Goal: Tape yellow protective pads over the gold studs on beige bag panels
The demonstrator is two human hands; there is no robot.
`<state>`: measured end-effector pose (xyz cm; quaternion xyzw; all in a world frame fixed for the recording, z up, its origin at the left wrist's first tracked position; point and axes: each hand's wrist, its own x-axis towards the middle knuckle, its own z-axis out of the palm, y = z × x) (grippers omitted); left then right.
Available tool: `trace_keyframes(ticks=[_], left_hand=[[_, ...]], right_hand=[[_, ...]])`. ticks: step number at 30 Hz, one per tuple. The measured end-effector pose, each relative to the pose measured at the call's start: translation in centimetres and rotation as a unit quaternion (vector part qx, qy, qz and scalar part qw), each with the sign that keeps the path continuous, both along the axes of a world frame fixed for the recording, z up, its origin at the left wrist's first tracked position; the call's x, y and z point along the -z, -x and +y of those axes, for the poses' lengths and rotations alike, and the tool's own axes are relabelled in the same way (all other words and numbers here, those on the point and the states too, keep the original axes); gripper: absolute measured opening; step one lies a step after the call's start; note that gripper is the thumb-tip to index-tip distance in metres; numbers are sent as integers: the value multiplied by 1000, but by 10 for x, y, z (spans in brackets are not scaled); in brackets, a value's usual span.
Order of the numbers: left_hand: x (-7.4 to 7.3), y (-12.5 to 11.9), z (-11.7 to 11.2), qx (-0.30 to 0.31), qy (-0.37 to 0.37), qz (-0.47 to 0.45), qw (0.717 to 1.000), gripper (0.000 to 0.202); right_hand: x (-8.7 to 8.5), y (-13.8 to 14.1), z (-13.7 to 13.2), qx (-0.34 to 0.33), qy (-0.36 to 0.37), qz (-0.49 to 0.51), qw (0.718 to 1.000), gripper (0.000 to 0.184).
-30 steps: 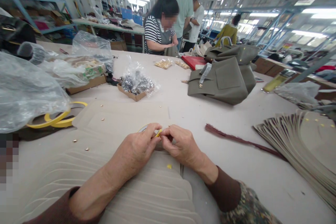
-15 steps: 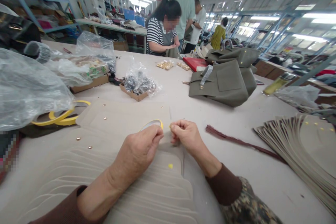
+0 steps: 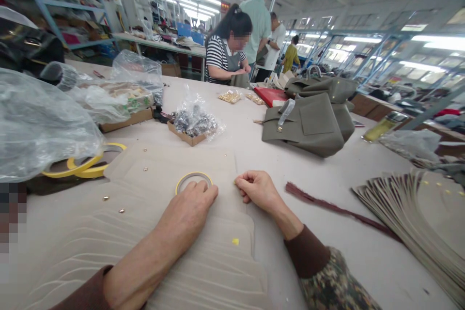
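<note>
Seemingly pinching, right hand, knuckles up

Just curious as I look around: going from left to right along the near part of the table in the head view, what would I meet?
Yellow tape rolls → left hand → right hand → dark red strip → fanned stack of cut pieces.

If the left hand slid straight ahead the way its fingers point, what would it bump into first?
The left hand already has its fingers at the near edge of the yellow tape roll lying on the beige panels. That roll comes first; beyond it, probably the box of bagged metal hardware, though depth is unclear.
</note>
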<state>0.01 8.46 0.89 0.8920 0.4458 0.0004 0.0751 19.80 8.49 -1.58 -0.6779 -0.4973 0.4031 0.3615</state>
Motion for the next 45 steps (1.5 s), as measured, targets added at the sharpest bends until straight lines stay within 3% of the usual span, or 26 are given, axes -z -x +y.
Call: trace_keyframes(ticks=[9, 12, 16, 20, 23, 30, 34, 36, 41, 45], left_hand=[[0, 1, 0, -1, 11, -1, 1000, 23], [0, 2, 0, -3, 8, 1, 1000, 24], [-1, 2, 1, -6, 14, 4, 1000, 24], [-2, 2, 1, -7, 16, 5, 1000, 23], [-3, 2, 0, -6, 20, 3, 1000, 24], [-6, 5, 3, 0, 43, -39, 998, 21], [-5, 10, 8, -29, 39, -79, 996, 20], [-3, 13, 10, -44, 23, -111, 993, 19], [4, 16, 14, -33, -26, -210, 977, 19], [3, 18, 15, -43, 5, -154, 987, 22]], right_hand=[[-4, 4, 3, -22, -25, -117, 993, 6], [-2, -2, -2, -1, -47, -97, 994, 20], [2, -7, -13, 12, -31, -27, 999, 16], [3, -1, -14, -9, -107, -138, 985, 20], [2, 6, -8, -12, -114, -217, 969, 20], [0, -4, -3, -91, -127, -212, 965, 19], [2, -14, -4, -53, -167, -251, 952, 23], [4, -13, -3, -55, -151, -232, 959, 27], [-3, -1, -7, -92, -66, -38, 993, 16], [-10, 5, -11, -162, -50, 27, 985, 15]])
